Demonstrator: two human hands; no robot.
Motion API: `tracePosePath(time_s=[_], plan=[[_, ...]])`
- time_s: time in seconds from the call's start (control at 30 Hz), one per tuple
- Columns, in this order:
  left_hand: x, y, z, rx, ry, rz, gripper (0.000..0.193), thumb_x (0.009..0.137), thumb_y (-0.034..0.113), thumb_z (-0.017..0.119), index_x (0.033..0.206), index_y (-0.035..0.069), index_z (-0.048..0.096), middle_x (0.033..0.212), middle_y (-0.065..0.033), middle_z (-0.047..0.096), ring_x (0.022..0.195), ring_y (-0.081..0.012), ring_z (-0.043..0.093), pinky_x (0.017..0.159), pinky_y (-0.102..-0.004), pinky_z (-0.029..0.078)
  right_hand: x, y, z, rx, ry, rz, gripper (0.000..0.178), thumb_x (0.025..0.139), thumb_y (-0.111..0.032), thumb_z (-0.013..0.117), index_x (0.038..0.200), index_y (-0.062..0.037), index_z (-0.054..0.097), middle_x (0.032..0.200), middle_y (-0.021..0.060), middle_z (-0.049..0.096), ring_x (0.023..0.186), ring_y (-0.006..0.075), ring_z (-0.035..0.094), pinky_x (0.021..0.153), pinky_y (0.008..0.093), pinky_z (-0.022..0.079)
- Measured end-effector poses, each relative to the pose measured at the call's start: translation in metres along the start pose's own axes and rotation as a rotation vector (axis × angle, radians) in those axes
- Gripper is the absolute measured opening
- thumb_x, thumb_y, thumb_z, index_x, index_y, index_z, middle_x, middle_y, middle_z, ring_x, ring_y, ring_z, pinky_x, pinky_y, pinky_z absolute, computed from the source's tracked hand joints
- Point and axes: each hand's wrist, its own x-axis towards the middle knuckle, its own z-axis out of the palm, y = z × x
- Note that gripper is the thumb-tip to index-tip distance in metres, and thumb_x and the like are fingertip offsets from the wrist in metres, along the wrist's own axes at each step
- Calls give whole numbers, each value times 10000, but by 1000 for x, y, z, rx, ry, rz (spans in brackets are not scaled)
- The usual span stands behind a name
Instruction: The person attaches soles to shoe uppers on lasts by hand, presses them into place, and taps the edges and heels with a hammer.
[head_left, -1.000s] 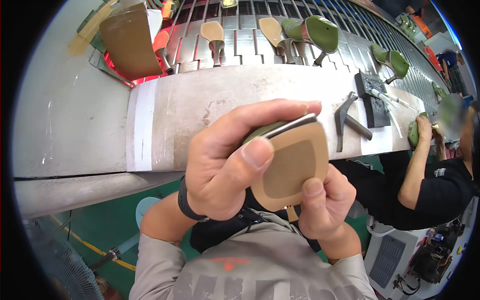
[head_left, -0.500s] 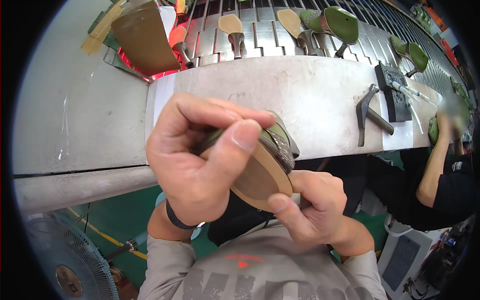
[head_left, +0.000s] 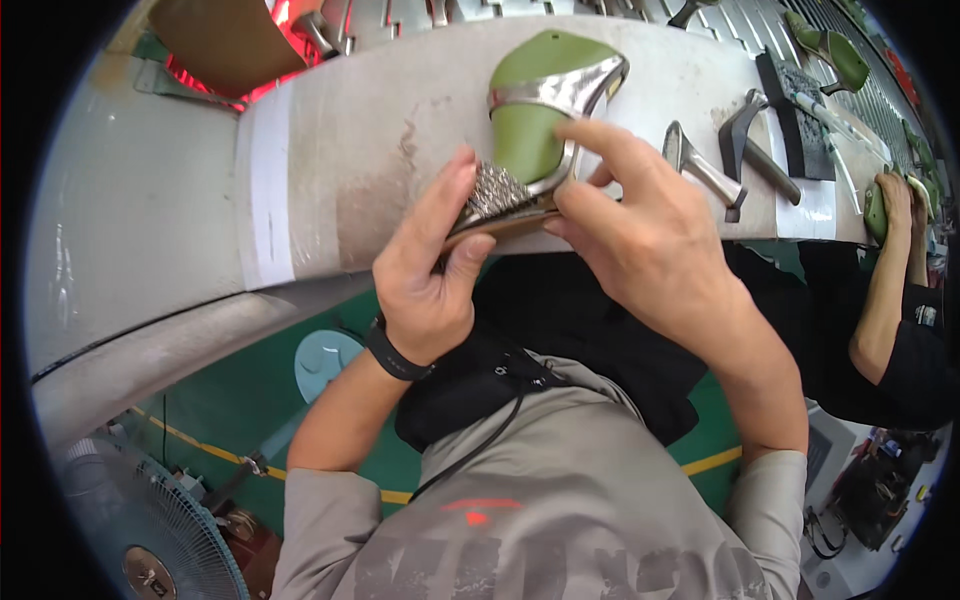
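Note:
A green shoe last point(head_left: 535, 130) with a silver strap and a glittery band stands tilted over the bench's near edge, a tan sole point(head_left: 505, 232) lying along its underside. My left hand point(head_left: 430, 265) is closed round the toe end, fingers on the glittery band and thumb by the sole. Closed at the shoe's side, my right hand point(head_left: 640, 215) has its index finger against the last and its thumb near the strap and sole edge. Just beyond that hand a silver high heel point(head_left: 710, 175) shows; whether it joins the sole is hidden.
On the bench point(head_left: 370, 130) to the right lie a hammer point(head_left: 760, 155) and a black block point(head_left: 795, 130) with white sticks. A conveyor point(head_left: 385, 20) with shoe parts runs behind. A co-worker's arm point(head_left: 885, 270) is at far right; a fan point(head_left: 150, 530) stands lower left.
The shoe has turned from its sole facing me to the green last upright, and moved farther over the bench. My right hand has shifted from the sole's end to the strap side.

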Motion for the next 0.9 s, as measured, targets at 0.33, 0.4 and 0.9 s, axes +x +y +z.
tracePosePath(time_s=[0.33,0.4,0.9], plan=[[13,-1,2,61,4,100,332,937,-3,755,1269,-4,728,1339,-230,700,1211,-344,708,1003,-383,580,3,10,3,48,-6,-63,263,766,-109,857,840,-41,613,1317,107,712,741,274,686,658,384,552],[18,4,5,0,8,52,329,926,-5,763,1254,0,736,1326,-219,710,1204,-353,710,993,-388,585,4,10,2,50,-11,-51,260,769,-116,856,841,-46,615,1311,103,716,729,268,680,660,382,548],[45,1,13,308,-45,375,287,807,11,851,1077,10,755,1149,-147,778,1114,-360,736,933,-418,601,6,34,-5,-13,-45,-121,234,805,-160,830,963,-59,691,1369,94,675,817,287,713,741,401,564]])
